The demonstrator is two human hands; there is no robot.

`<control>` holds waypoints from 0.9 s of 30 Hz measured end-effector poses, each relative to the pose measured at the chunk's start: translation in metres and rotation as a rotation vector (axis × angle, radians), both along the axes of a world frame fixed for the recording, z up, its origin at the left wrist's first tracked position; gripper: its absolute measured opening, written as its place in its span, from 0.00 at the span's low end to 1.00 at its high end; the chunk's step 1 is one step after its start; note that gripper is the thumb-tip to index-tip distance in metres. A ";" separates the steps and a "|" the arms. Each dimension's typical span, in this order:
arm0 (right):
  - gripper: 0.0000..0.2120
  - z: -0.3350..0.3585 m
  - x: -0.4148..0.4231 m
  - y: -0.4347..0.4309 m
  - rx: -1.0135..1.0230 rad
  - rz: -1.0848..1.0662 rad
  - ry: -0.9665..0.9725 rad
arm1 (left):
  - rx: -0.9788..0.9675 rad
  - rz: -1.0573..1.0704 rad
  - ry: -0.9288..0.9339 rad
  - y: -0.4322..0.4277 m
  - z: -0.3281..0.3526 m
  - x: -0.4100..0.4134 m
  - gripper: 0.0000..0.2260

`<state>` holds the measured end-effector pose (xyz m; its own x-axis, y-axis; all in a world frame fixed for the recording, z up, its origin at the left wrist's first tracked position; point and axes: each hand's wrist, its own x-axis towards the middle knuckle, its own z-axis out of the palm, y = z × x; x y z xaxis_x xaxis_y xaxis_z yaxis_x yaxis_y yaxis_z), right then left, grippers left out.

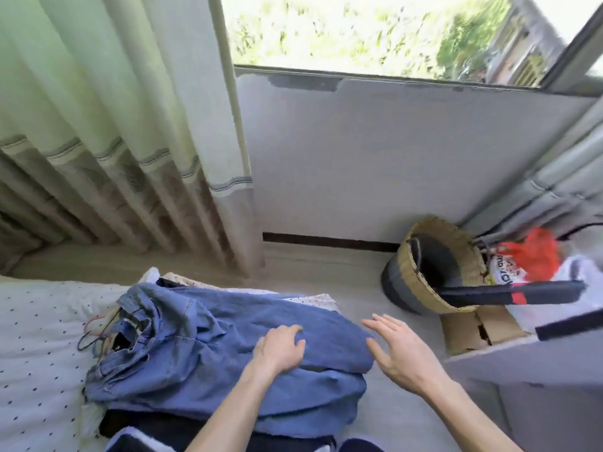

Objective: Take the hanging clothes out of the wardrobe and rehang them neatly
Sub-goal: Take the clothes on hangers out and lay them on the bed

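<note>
**Denim on top of the heap, hooks tangled at its far side**

The denim garment (228, 327) lies crumpled on top of a stack of clothes on the dotted bed cover (39, 337), with a dark garment (146, 425) under it at six o'clock. A bunch of wire hangers (98, 334) sticks out at nine o'clock of the denim, the hooks crossing one another.

The main risk, as I judge it, is at those hooks. If the denim is lifted from this end, a crossed hanger could catch in the waistband and drag the clothes beneath off the stack (the heap sits near the bed's edge). A one-sided pull could also crease the cloth or slide it towards the floor at three o'clock, where a woven basket (421, 272) stands.

The left hand (279, 349) rests palm down on the denim, fingers bent and close together, their tips pressing into the cloth. Whether they pinch a fold I cannot tell. The right hand (401, 347) is at the denim's three o'clock edge, flat, with straight fingers slightly spread and holding nothing. Whether it touches the cloth is unclear.
</note>
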<state>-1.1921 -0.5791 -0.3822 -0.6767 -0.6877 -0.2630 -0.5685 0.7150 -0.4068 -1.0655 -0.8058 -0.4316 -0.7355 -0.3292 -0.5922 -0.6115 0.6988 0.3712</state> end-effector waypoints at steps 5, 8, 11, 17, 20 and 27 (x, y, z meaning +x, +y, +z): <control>0.21 0.033 0.016 0.136 -0.100 -0.292 0.100 | -0.108 -0.323 0.037 0.105 0.036 -0.061 0.20; 0.20 0.049 0.040 0.223 -0.131 -0.479 0.166 | -0.109 -0.534 0.088 0.190 0.059 -0.093 0.20; 0.20 0.064 0.068 0.310 -0.149 -0.711 0.226 | -0.092 -0.731 0.156 0.289 0.081 -0.124 0.19; 0.28 0.103 0.115 0.450 -0.153 -1.052 0.380 | 0.021 -1.059 0.378 0.476 0.133 -0.154 0.19; 0.28 0.123 0.130 0.504 -0.157 -1.197 0.470 | 0.102 -1.178 0.439 0.551 0.163 -0.161 0.19; 0.22 0.174 0.130 0.617 -0.076 -1.437 0.675 | 0.237 -1.367 0.549 0.693 0.217 -0.204 0.19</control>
